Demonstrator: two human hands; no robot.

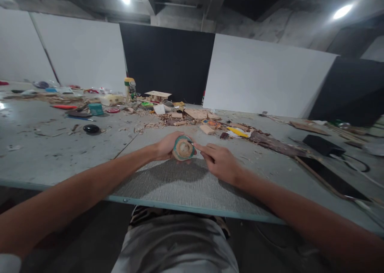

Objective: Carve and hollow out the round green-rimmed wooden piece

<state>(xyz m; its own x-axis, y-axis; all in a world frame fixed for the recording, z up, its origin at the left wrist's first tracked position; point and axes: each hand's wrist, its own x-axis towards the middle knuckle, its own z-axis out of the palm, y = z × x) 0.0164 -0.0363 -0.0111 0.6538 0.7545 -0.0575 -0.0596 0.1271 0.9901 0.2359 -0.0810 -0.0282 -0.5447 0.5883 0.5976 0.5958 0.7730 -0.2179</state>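
My left hand [167, 146] is wrapped around a round piece with a teal rim and a pale, wood-like middle [183, 148], its face tilted up toward me. From the right, my right hand [220, 161] grips a small dark-tipped tool [191, 143], with the index finger stretched along it. The tool's tip meets the upper right of the round piece's face. Most of the tool is hidden by the fingers, so its exact kind does not show. Both hands are just above the near part of the grey table [168, 185].
Wood shavings and scraps [196, 114] lie beyond my hands, with a yellow-handled item [239, 132] among them. A phone [331, 178] and a black box with a cable [324, 145] are on the right. At left are a black mouse-like object [91, 128] and a teal block [96, 109].
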